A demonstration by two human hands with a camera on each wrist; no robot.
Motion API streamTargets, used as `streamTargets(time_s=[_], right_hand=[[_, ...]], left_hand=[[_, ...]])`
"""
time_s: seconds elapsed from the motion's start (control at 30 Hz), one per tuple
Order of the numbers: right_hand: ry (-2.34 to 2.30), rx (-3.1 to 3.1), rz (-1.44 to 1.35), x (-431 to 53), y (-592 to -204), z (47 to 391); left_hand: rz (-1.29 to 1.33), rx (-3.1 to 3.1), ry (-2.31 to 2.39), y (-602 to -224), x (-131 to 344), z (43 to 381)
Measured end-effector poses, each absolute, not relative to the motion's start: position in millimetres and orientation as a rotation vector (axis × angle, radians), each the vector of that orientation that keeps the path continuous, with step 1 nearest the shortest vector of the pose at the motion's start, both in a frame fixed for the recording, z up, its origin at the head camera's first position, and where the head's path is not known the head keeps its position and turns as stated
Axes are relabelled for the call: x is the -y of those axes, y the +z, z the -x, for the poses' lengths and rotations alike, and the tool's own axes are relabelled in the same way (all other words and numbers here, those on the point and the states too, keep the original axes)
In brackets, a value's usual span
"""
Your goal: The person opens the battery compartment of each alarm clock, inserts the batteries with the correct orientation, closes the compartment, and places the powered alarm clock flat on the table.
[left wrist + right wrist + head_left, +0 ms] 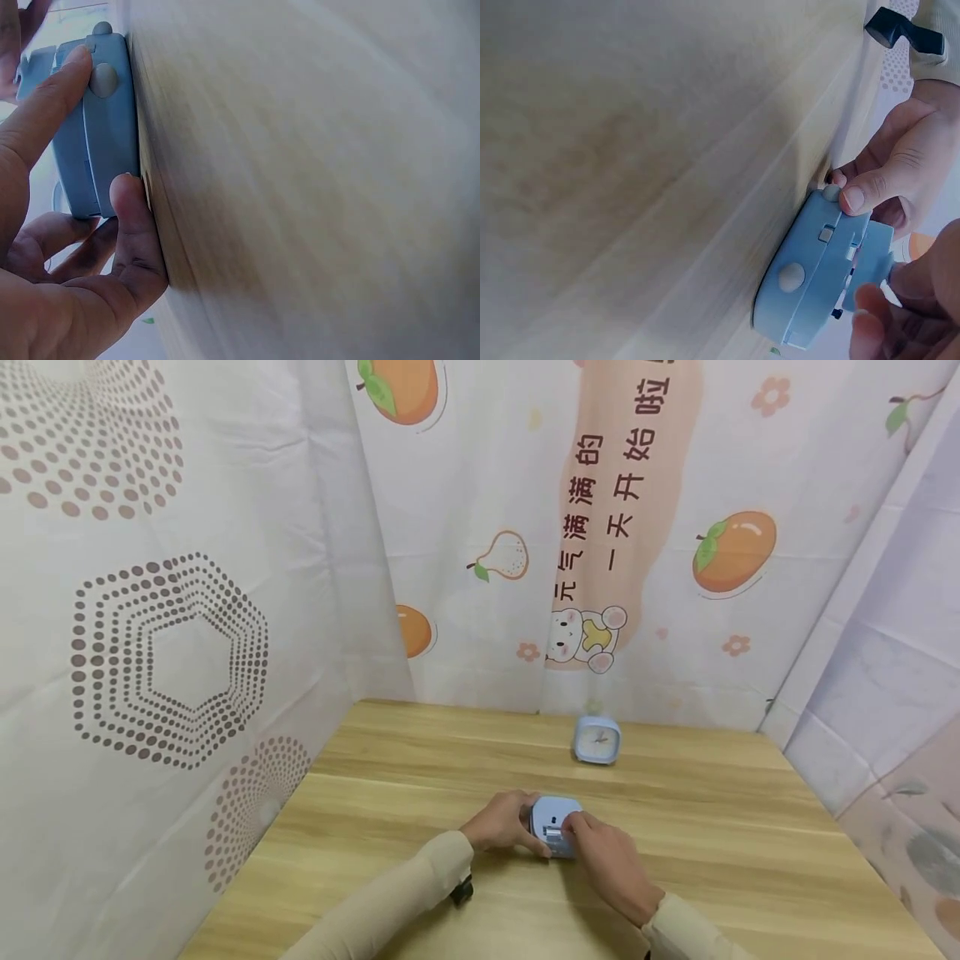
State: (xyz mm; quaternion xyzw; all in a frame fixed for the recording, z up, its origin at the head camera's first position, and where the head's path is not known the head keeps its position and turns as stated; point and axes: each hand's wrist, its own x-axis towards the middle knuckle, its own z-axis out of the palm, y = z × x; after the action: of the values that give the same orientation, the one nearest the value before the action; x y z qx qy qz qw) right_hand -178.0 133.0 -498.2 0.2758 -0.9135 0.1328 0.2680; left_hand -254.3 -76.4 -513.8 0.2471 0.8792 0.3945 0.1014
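A light-blue alarm clock [557,805] lies face down on the wooden table, its back up. In its back, the battery compartment shows a silvery battery [553,832]. My left hand [504,822] grips the clock from the left, thumb and fingers around its sides. A raised blue battery cover [873,259] stands up from the back in the right wrist view. My right hand [611,860] pinches this cover at its edge; its fingertips partly hide the compartment in the head view. Pale round feet [791,277] stick out of the clock's side.
Another light-blue clock [597,741] stands upright farther back, its dial toward me. The wooden table [420,752] is bordered by printed curtains [465,635] at the back and both sides. A black strap piece [462,891] hangs under the left sleeve.
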Motion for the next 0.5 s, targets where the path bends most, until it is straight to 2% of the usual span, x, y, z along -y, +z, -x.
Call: streamTargets(time_s=[0.27,0.5], right_hand=[[0.363,2.528,-0.753,-128.1,-504.6,186.1],[0.321,2.469,-0.876,-129.4,-507.7,190.0]], left_hand=[[-0.773,-2.597,1.155,-516.6,75.8,254.8],[-0.704,-2.594,1.152,-515.2,77.4,253.8]])
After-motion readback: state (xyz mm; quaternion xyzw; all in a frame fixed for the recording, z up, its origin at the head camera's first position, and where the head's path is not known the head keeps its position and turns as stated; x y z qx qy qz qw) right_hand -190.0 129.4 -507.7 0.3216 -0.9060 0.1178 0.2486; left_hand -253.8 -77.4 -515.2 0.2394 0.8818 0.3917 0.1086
